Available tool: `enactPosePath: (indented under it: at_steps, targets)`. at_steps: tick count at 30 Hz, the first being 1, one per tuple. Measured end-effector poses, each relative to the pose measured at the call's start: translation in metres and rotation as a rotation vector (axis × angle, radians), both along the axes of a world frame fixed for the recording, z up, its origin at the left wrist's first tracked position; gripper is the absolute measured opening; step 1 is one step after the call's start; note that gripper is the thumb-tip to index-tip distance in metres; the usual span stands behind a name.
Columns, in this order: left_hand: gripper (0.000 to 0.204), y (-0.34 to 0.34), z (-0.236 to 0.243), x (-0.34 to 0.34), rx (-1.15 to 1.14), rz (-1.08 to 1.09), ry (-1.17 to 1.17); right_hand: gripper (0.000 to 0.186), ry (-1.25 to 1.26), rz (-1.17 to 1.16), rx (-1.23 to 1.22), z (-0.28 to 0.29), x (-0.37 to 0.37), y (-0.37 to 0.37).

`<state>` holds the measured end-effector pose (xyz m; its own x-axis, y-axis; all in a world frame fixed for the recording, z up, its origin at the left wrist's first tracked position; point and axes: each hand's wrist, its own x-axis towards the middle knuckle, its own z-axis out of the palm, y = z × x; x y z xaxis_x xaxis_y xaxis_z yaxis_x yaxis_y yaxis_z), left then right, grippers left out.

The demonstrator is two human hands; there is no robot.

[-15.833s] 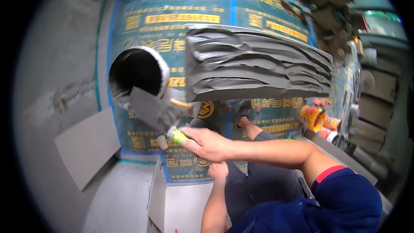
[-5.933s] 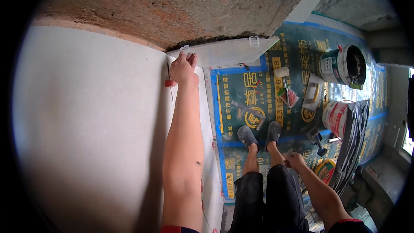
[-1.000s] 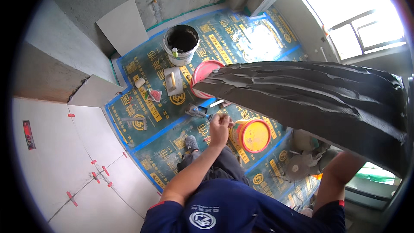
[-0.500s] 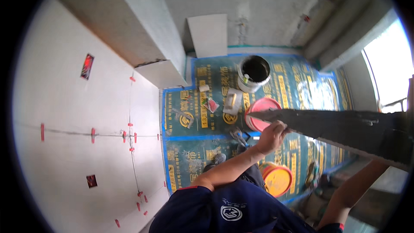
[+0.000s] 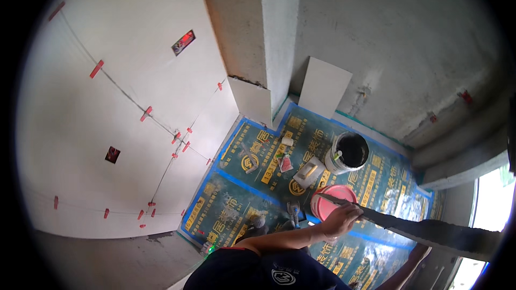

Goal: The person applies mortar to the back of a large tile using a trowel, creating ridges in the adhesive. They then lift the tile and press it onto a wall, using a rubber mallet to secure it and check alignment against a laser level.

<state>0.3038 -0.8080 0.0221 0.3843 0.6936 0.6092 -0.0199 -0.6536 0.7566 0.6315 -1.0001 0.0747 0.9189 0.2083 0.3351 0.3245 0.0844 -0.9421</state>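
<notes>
While the grey-coated slab (image 5: 457, 236) spans the frame's lower right, left hand (image 5: 341, 222) grips its edge | right hand (image 5: 421, 252) beneath, grip unclear | step: apparently carrying | next likely needs steady two-handed support

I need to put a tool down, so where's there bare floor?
The floor sheet looks bare between the white bucket and window, and between the grey shoe and tiled wall. It's crowded around the trowel and pink bucket, which the held slab partly hides.
</notes>
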Motion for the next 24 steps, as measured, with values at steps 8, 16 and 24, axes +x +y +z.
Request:
enactPosePath:
  at_steps: [8, 16, 24]
  targets:
    - [0.023, 0.004, -0.014, 0.011, -0.087, -0.055, 0.015, 0.048, 0.006, 0.062, -0.007, 0.000, 0.016, 0.034]
    - [0.015, 0.042, 0.004, 0.003, -0.009, 0.006, -0.019, 0.046, -0.123, 0.186, -0.088, -0.017, 0.051, 0.030]
    - [0.008, 0.093, -0.002, -0.008, -0.074, 0.154, -0.023, 0.040, -0.412, 0.001, -0.139, 0.008, -0.012, 0.066]
